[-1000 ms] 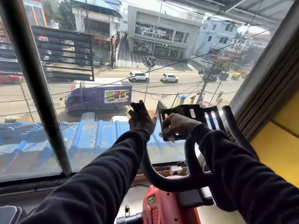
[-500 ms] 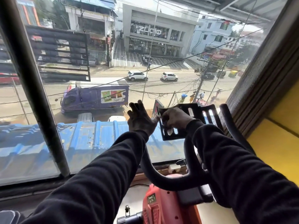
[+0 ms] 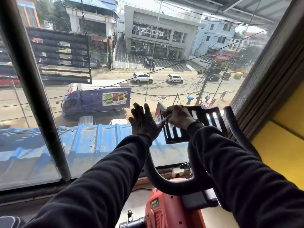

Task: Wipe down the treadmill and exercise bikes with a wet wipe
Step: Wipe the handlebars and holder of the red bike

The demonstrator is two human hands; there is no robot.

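An exercise bike with a red body (image 3: 166,213) and black curved handlebars (image 3: 172,186) stands below me at the window. Its black slotted tablet holder (image 3: 207,119) rises at the front of the bars. My right hand (image 3: 180,116) is curled on the holder's left part, with a small white wet wipe (image 3: 171,126) showing beneath the fingers. My left hand (image 3: 144,121) has its fingers spread straight, its thumb against the holder's left edge. Black sleeves cover both arms.
A large window with a dark vertical frame bar (image 3: 34,89) is right in front, with a street and blue roof (image 3: 92,142) outside. A yellow wall (image 3: 283,145) and ribbed window frame (image 3: 266,79) close in on the right.
My right hand has slid upward over the holder's left part with the wipe. My left hand stays beside the holder's left edge.
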